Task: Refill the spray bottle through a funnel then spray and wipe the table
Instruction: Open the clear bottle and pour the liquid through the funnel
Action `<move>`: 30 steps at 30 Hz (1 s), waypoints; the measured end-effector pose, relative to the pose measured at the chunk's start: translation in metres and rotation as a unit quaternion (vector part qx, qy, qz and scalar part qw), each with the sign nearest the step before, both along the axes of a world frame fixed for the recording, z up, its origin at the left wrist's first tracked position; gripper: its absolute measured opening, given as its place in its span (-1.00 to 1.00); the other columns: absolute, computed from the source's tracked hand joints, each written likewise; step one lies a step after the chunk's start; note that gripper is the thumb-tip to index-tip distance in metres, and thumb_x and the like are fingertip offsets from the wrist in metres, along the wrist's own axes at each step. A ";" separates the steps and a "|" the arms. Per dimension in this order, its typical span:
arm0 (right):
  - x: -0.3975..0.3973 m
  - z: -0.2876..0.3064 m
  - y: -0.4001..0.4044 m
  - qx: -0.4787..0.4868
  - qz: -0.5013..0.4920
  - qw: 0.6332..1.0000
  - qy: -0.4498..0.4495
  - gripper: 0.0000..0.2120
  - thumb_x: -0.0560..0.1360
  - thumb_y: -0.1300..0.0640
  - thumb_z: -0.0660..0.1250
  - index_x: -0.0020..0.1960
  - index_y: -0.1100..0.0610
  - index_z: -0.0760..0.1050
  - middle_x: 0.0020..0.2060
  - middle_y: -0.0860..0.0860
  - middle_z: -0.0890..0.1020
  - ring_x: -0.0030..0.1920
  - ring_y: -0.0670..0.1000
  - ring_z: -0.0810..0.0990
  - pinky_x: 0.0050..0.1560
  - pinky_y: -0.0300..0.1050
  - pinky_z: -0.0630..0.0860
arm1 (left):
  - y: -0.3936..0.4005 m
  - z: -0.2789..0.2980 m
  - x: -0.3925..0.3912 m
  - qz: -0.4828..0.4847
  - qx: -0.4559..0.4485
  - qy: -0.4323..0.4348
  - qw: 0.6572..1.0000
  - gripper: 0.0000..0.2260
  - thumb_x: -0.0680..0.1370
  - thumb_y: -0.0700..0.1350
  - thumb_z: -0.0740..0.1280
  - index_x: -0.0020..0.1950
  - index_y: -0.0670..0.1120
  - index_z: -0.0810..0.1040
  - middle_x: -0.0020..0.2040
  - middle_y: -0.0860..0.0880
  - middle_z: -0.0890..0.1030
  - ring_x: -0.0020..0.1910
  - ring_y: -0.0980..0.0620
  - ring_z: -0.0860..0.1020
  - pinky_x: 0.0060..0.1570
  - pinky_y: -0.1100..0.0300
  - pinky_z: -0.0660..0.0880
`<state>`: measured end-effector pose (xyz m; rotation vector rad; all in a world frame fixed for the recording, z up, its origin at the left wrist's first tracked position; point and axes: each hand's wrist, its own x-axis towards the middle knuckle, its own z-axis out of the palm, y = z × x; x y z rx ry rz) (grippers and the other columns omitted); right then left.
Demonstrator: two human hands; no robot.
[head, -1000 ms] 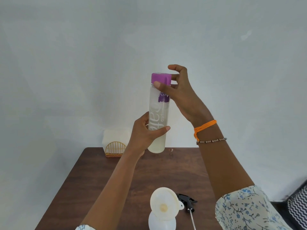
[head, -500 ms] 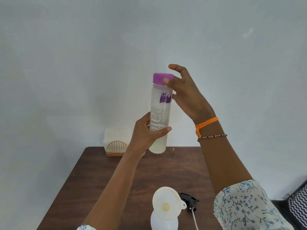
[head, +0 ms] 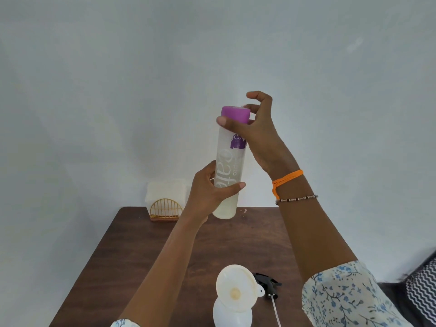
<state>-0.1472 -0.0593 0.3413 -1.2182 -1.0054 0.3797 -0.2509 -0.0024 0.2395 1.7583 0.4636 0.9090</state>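
Observation:
I hold a tall frosted water bottle (head: pixel 230 166) upright in the air above the table. My left hand (head: pixel 210 192) grips its lower body. My right hand (head: pixel 256 131) pinches the purple cap (head: pixel 235 114) between thumb and fingers. Pale liquid fills the bottle's bottom part. Near the table's front edge stands the white spray bottle (head: pixel 232 315) with a white funnel (head: pixel 236 287) seated in its neck. The black spray head (head: pixel 267 283) with its dip tube lies on the table just right of the funnel.
The dark wooden table (head: pixel 146 260) stands against a plain white wall. A gold wire napkin holder with white napkins (head: pixel 166 201) sits at the table's far left corner. A zigzag-patterned fabric (head: pixel 422 293) shows at the lower right edge.
My right hand has shifted its hold round the purple cap, the thumb now lying across the front below it. The bottle and my left hand have stayed in place.

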 end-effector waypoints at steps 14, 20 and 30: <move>0.001 -0.003 -0.003 -0.011 -0.003 1.000 -0.004 -0.40 0.41 0.22 0.45 0.27 0.03 0.15 0.01 0.08 0.49 -0.07 0.00 0.55 -0.05 -0.13 0.56 | 0.001 -0.002 0.002 0.021 -0.002 0.011 1.000 -0.58 0.38 -0.02 0.50 0.13 0.11 0.38 -0.05 0.21 0.50 -0.13 0.23 0.52 -0.32 0.51 0.44; -0.003 -0.003 -0.002 -0.009 -0.003 1.000 -0.007 -0.42 0.39 0.15 0.45 0.27 0.03 0.20 0.05 0.04 0.49 -0.09 -0.07 0.55 -0.11 -0.24 0.56 | 0.000 -0.003 0.003 0.023 0.001 0.015 1.000 -0.58 0.38 -0.04 0.50 0.11 0.11 0.37 -0.09 0.25 0.48 -0.15 0.22 0.51 -0.35 0.55 0.43; 0.011 -0.001 -0.013 0.065 0.043 0.991 0.109 -0.85 0.57 0.14 0.22 0.10 0.11 0.51 0.00 0.02 0.57 0.00 -0.03 0.50 0.11 -0.12 0.44 | -0.004 -0.008 0.003 0.011 -0.021 0.006 1.000 -0.58 0.38 -0.05 0.51 0.13 0.09 0.40 -0.05 0.21 0.52 -0.10 0.22 0.53 -0.30 0.52 0.46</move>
